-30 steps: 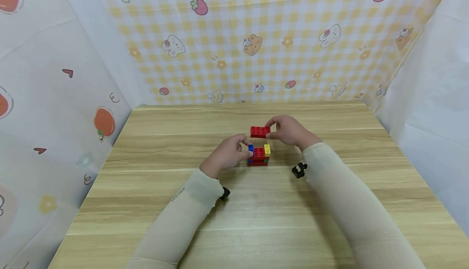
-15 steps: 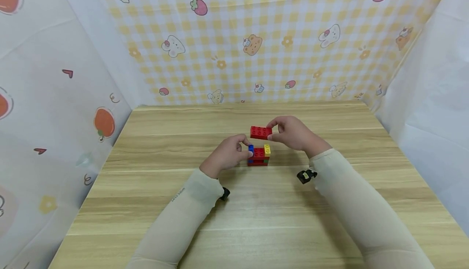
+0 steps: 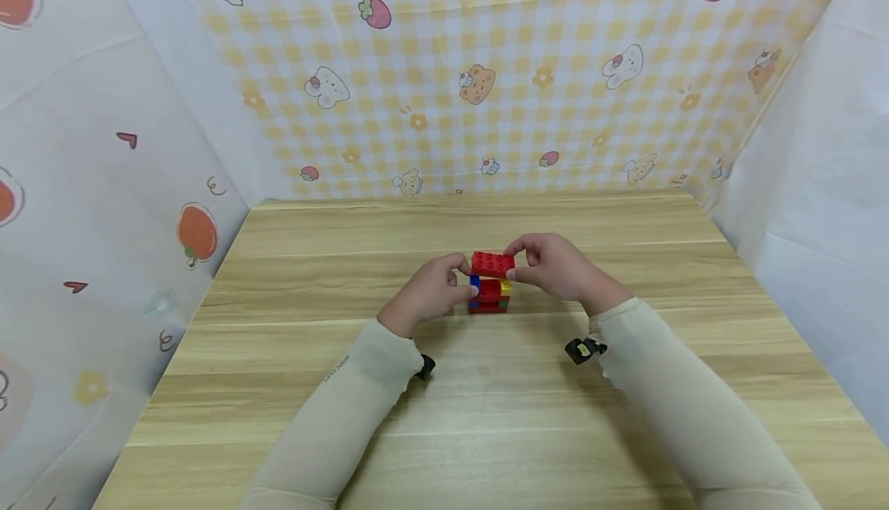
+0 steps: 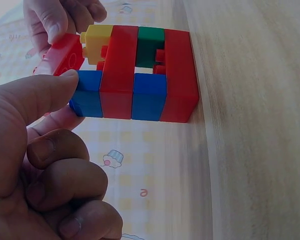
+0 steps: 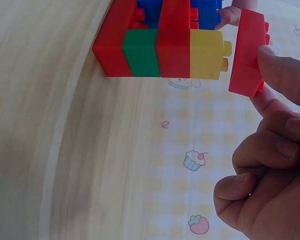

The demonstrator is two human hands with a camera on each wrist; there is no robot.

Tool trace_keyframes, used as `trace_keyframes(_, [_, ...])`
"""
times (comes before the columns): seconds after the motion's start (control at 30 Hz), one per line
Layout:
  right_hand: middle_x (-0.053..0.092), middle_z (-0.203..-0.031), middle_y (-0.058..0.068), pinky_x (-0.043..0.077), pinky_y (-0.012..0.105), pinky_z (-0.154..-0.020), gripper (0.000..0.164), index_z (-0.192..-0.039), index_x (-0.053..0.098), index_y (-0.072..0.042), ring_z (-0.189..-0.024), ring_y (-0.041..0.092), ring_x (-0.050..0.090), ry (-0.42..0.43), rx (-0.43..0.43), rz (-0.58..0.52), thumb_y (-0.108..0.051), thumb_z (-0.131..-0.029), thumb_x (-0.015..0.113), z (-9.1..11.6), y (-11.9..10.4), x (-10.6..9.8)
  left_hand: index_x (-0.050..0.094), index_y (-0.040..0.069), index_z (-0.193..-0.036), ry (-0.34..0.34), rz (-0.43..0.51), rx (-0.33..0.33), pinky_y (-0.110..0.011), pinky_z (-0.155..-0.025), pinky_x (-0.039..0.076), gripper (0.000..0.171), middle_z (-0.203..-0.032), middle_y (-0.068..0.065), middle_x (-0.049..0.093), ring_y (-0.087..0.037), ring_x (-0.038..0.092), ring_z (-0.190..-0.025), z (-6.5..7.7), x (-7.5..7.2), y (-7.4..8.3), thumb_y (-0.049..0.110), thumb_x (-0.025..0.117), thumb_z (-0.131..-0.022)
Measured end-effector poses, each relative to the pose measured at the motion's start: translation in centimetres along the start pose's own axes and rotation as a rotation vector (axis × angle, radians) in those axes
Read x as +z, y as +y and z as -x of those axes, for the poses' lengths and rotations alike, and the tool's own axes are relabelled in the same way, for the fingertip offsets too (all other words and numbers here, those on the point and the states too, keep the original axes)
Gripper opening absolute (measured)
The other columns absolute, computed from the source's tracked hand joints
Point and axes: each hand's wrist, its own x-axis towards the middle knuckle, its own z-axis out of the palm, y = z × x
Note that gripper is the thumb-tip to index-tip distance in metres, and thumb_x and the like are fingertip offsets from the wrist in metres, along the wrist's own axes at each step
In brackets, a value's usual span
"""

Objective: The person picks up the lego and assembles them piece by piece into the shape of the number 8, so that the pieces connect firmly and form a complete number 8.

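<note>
A small tower of toy building bricks stands on the wooden table. From the bottom, it has a red brick (image 4: pixel 181 80), a blue (image 4: pixel 150 97) and a green brick (image 5: pixel 141 52), another red brick (image 4: pixel 119 75), then a blue (image 4: pixel 89 95) and a yellow brick (image 5: pixel 205 52) at opposite ends. With thumb and index finger my left hand (image 3: pixel 430 294) pinches the upper blue brick. My right hand (image 3: pixel 561 269) holds a loose red brick (image 3: pixel 491 265) by its right end, studs up and slightly tilted, just above the tower. A narrow gap separates it from the yellow studs.
The wooden table (image 3: pixel 333 263) runs back to a yellow checked cloth (image 3: pixel 430 93). White cloths hang at the left (image 3: pixel 104 209) and right (image 3: pixel 799 186). A black wrist device (image 3: pixel 585 350) sticks out below the right sleeve.
My right hand has lowered the loose red brick toward the tower, and it now overlaps the top in the head view. My left hand stays on the blue brick.
</note>
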Motion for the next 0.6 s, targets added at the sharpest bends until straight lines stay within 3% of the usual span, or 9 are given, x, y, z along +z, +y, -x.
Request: trace_keyframes(0.6, [0.042, -0.065, 0.0, 0.033, 0.029, -0.053, 0.028, -0.12, 0.073, -0.007, -0.056, 0.017, 0.039, -0.006, -0.01, -0.008, -0.018, -0.094, 0.08, 0.54, 0.28, 0.75, 0.064, 0.015, -0.108, -0.001, 0.065, -0.001, -0.028, -0.047, 0.031, 0.016, -0.06, 0.001, 0.042, -0.016, 0.038, -0.049, -0.11, 0.02, -0.23, 0.024, 0.073, -0.1])
